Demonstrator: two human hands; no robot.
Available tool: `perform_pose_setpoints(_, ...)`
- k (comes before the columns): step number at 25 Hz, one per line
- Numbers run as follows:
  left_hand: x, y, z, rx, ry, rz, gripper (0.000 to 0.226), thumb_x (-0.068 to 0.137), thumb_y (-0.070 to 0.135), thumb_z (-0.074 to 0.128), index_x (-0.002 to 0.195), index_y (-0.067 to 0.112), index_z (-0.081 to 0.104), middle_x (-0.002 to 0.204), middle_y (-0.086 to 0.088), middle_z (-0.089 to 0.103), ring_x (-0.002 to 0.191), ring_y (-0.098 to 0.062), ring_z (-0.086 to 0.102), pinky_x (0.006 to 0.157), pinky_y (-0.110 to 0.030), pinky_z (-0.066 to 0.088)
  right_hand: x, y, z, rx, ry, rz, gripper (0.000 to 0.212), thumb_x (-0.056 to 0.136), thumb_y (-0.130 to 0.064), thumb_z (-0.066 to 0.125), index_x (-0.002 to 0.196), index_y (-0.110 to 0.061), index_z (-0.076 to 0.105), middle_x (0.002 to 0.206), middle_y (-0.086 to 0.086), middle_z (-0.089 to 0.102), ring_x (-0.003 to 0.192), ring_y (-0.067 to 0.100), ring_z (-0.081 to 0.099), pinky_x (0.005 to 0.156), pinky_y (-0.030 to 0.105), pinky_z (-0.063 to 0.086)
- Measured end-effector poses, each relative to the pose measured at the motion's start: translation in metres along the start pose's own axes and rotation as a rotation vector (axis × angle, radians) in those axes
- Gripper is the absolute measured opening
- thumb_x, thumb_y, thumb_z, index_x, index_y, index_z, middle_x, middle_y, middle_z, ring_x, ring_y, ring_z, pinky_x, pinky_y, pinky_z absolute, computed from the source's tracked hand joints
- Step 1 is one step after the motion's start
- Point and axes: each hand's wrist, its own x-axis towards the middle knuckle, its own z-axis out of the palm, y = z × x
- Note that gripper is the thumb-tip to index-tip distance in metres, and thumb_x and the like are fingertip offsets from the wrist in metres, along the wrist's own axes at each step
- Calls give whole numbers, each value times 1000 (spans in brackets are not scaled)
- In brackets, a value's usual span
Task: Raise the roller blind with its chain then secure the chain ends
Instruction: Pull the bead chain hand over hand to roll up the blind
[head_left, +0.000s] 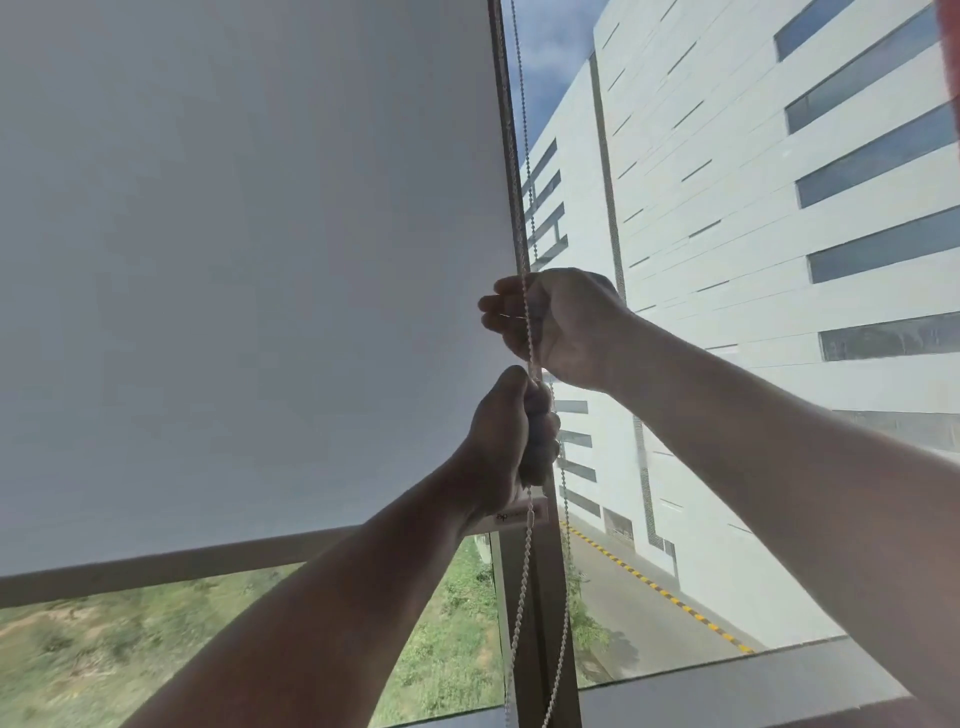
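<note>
A white roller blind covers most of the left window pane. Its bottom bar hangs a little above the sill, with green ground showing under it. The bead chain runs down along the dark window post in two strands. My left hand grips the chain in a fist near the bar's right end cap. Just above it, my right hand has its fingers curled round the same chain. Below my hands the chain loop hangs loose toward the sill.
A dark vertical window post stands between the two panes. The right pane is uncovered and shows a white building and a road outside. A grey sill runs along the bottom right.
</note>
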Motion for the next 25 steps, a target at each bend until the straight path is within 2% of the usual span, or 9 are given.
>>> perform_pose_setpoints(4, -5, -1, -4, -28, -11, -9, 28, 89, 25, 31, 65, 27, 18, 53, 7, 15, 47, -14, 6, 41, -18, 14, -1, 1, 18, 114, -62, 31, 37, 92, 1, 32, 106, 0, 66, 91, 19, 77, 60, 22, 69, 57, 26, 46)
perform_pose_setpoints(6, -6, 0, -7, -21, -19, 2, 28, 90, 26, 31, 65, 27, 17, 52, 7, 16, 47, -15, 6, 41, -18, 13, -3, 4, 18, 121, -99, 25, 37, 93, -3, 32, 103, -2, 67, 89, 17, 78, 51, 18, 61, 49, 22, 41)
perform_pose_setpoints(8, -7, 2, -7, -12, -20, 7, 30, 91, 27, 31, 65, 26, 17, 51, 7, 16, 46, -15, 7, 42, -19, 12, -3, 5, 19, 101, -101, 15, 37, 92, -5, 31, 96, -4, 68, 77, 12, 76, 43, 13, 48, 42, 19, 32)
perform_pose_setpoints(11, -11, 3, -5, 10, -30, 15, 33, 94, 27, 30, 63, 27, 18, 51, 6, 16, 45, -15, 7, 40, -18, 14, -3, 5, 19, 74, -66, -3, 33, 85, -5, 32, 80, -12, 64, 53, -1, 49, 38, 11, 26, 39, 19, 19)
perform_pose_setpoints(13, -13, 4, -4, 23, -32, 15, 34, 94, 27, 30, 61, 27, 19, 51, 6, 16, 44, -14, 7, 40, -18, 14, -4, 6, 20, 65, -49, -8, 30, 81, -6, 31, 69, -18, 55, 50, -5, 30, 40, 12, 17, 39, 19, 15)
perform_pose_setpoints(17, -14, 5, -5, 63, -48, -4, 36, 94, 32, 32, 61, 27, 19, 52, 6, 16, 45, -15, 7, 40, -18, 13, -5, 8, 18, 29, -10, -19, 28, 78, -7, 29, 63, -20, 49, 52, -5, 22, 41, 13, 12, 40, 19, 14)
perform_pose_setpoints(21, -20, -1, -9, 121, -112, -97, 39, 93, 46, 39, 71, 23, 16, 66, -2, 11, 53, -18, 4, 46, -25, 7, -15, 19, 13, -25, 36, -13, 28, 78, -7, 29, 62, -21, 47, 50, -6, 19, 41, 13, 10, 40, 19, 12)
perform_pose_setpoints(23, -19, 2, -13, 159, -181, -174, 36, 90, 42, 42, 65, 22, 28, 63, -4, 20, 49, -18, 15, 48, -27, 13, -17, 19, 8, -45, 44, -22, 28, 78, -7, 29, 61, -21, 47, 49, -7, 19, 40, 13, 10, 40, 20, 11)
perform_pose_setpoints(25, -18, 17, -16, 278, -250, -234, 31, 89, 33, 43, 70, 14, 58, 66, -7, 53, 54, -21, 47, 54, -29, 32, -19, 15, 5, -66, 62, -28, 29, 78, -7, 29, 60, -21, 47, 48, -7, 19, 39, 12, 11, 39, 18, 12)
